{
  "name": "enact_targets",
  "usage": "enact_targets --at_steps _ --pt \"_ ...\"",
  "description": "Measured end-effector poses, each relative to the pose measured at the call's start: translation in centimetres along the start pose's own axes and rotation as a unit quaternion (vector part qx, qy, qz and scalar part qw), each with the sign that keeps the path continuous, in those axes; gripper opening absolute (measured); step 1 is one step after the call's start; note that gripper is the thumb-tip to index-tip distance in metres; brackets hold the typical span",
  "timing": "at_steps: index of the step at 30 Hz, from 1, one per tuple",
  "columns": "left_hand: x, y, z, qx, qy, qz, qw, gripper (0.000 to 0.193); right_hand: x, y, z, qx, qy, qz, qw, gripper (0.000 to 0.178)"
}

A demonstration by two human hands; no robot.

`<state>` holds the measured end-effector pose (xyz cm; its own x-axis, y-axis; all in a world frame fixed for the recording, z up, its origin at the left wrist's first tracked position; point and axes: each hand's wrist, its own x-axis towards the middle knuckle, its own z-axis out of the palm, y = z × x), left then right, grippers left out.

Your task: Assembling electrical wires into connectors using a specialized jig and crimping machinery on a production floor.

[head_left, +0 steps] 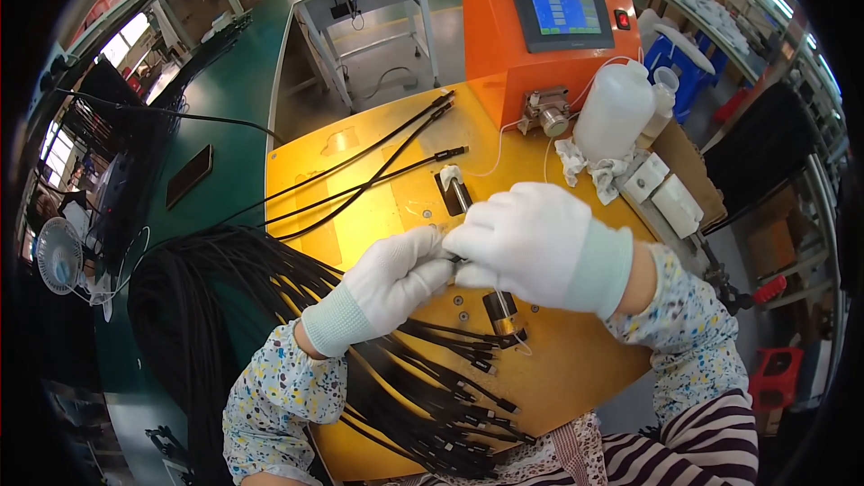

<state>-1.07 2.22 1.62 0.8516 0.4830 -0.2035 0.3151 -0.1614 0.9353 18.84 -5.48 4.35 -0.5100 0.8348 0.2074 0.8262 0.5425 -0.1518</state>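
Above the middle of a yellow work plate point(576, 364), my two white-gloved hands meet at the fingertips. My left hand point(396, 281) is closed in a pinch, and my right hand point(526, 247) closes in from the other side. Something small and dark shows between them, mostly hidden by the fingers. Just beyond the fingers is a metal cylinder point(461, 195) with white wadding on it; a second metal cylinder point(501, 308) lies nearer me. Many black cables point(432, 400) fan out beneath my left forearm, connectors toward me. A few separate cables point(360, 193) lie on the plate's far left.
An orange machine point(495, 45) with a screen stands at the back right. Beside it are a white plastic bottle point(616, 112) and crumpled tissue point(605, 175). On the green table point(229, 108) at left lie a phone point(190, 176) and a thick cable bundle point(175, 306); a small fan point(61, 255) is farther left.
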Motion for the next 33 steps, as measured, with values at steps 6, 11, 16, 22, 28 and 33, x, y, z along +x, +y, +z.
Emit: enact_targets --at_steps 6,11,16,22,28,33 --pt "-0.2 0.7 0.7 0.077 0.1 0.055 0.991 0.013 -0.6 -0.2 2.3 -0.055 0.063 0.032 0.996 0.017" --pt "-0.8 0.8 1.6 0.202 0.211 0.102 0.951 0.014 0.1 0.4 3.4 -0.028 0.141 0.035 0.989 0.015" --pt "-0.9 0.7 1.3 0.308 0.253 0.135 0.907 0.01 0.6 0.7 3.7 0.019 0.178 0.037 0.983 0.016" --pt "-1.4 1.5 -1.2 0.144 0.098 0.291 0.941 0.012 -0.5 0.1 -1.0 0.332 0.065 -0.002 0.941 0.015" --pt "-0.4 0.3 -0.8 0.131 0.149 0.226 0.954 0.014 0.0 0.0 -0.2 0.471 0.056 0.118 0.872 0.013" --pt "-0.4 0.1 0.4 0.138 0.159 0.179 0.961 0.016 0.0 1.1 1.0 0.378 0.101 0.078 0.917 0.013"
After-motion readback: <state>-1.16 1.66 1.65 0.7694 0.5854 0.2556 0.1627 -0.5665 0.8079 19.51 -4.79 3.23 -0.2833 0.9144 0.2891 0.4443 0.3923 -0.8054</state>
